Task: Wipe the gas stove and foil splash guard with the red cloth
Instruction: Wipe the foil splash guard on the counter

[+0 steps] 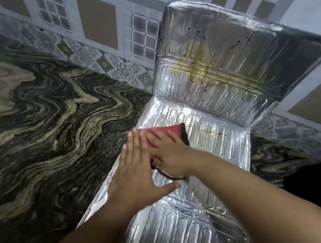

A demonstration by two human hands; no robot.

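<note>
**Cloth pinned flat under the right hand on the foil**

Cloth first: the red cloth [160, 135] lies on the flat, ribbed section of the foil splash guard [186, 227], which is spread over the counter [35, 113] with its far panel folded up against the tiled wall [102, 5]. From my feed I see the right hand [168, 154] lying on top of the cloth, palm down, fingers straight and pointing toward the left edge of the foil. The fingers are held close together and press the cloth against the sheet rather than curling round it. The cloth's red face shows beyond the fingertips and above the knuckles, and a dark corner sticks out past the back of the hand on the far side; another dark bit peeks out below the thumb side, near the wrist.

The left hand [138, 172] rests flat on the foil's left rim, just beside the right hand. Its fingers are straight and slightly spread, with the thumb stretched out to the right onto the ribs. Its fingertips reach up to the near edge of the cloth, though motion blur keeps me from saying whether they touch it.

The upright panel carries a yellowish-brown stain across its middle and scattered black specks. A few small yellow marks sit on the flat section just beyond the cloth. The counter has a swirling dark-and-tan marble pattern.
</note>
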